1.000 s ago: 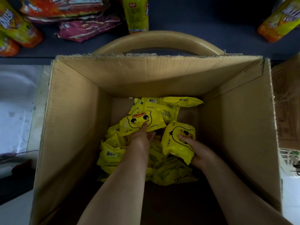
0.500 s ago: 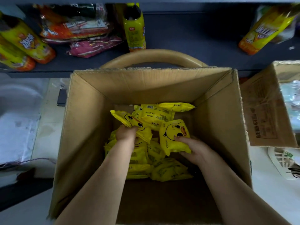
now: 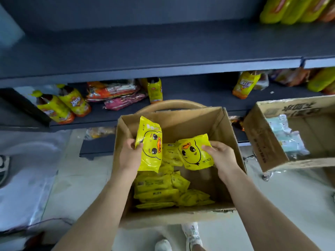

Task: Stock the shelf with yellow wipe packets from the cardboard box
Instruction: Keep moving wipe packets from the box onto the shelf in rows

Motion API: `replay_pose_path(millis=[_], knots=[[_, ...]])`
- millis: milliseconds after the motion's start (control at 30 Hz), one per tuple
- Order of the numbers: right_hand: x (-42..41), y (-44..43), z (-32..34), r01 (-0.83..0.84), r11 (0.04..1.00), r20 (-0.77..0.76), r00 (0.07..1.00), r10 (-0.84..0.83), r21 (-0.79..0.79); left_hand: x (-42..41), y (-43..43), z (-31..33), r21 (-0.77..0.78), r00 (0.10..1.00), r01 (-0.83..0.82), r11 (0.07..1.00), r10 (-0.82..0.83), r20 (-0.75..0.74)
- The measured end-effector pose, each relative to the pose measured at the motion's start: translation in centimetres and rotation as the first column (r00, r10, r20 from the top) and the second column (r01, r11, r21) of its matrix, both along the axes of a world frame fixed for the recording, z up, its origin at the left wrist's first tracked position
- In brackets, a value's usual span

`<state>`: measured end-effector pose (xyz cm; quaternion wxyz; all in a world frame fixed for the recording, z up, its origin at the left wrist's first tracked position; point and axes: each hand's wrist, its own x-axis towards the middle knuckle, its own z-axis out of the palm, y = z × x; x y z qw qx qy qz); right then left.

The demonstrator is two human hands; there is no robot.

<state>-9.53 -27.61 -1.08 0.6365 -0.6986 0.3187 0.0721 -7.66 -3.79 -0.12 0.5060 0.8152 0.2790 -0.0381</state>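
An open cardboard box [image 3: 230, 131] stands on the floor in front of the dark shelf [image 3: 163, 46]. My left hand [image 3: 129, 154] grips a yellow wipe packet [image 3: 150, 144] with a duck face, held upright above the box's left side. My right hand [image 3: 222, 156] holds a second yellow wipe packet [image 3: 194, 153] over the box's middle. Several more yellow packets [image 3: 163, 189] lie heaped on the box's bottom. The wide upper shelf board is bare across its middle.
The lower shelf [image 3: 195, 91] carries yellow bottles [image 3: 61, 104], orange and pink snack bags [image 3: 112, 93] and a yellow pouch [image 3: 244, 84]. A second cardboard box [image 3: 261, 138] with pale packets stands at the right. Clear plastic sheeting [image 3: 27, 169] lies on the floor at the left. A curved wooden chair back [image 3: 170, 104] rises behind the box.
Both hands have lifted their packets up out of the heap to the box's rim height. The view has pulled back and tilted up, showing the upper shelf.
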Motion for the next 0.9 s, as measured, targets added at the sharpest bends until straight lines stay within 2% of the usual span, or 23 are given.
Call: replay_pose_path(millis=[100,267,333,533,733,900], knots=[[-1.3,0.5,5.4,0.004,1.000,0.139,0.990,-0.007,0.022,-1.1,1.1,5.1,-0.026,0.993,0.074,0.997,-0.071,0.092],[-2.3,0.2,14.5,-0.001,0.997,0.340,0.940,0.027,-0.077,-2.0,2.2,14.6,0.022,0.947,0.187,0.982,-0.187,0.261],[-2.4,0.1,18.2,0.012,0.990,0.384,0.922,0.043,-0.138,-2.1,2.1,18.8,0.050,0.914,0.230,0.972,-0.233,0.331],[-1.8,-1.1,26.9,0.040,0.987,0.488,0.872,0.042,-0.157,-2.5,0.8,29.7,0.116,0.828,0.322,0.940,-0.339,0.446],[-1.3,-4.1,34.4,0.040,0.998,0.607,0.795,0.002,-0.055,-2.1,-1.9,38.1,0.293,0.763,0.349,0.890,-0.451,0.463],[-0.1,-6.6,39.2,0.059,0.995,0.694,0.719,0.014,-0.081,-0.9,-4.5,43.8,0.463,0.695,0.363,0.809,-0.566,0.443]])
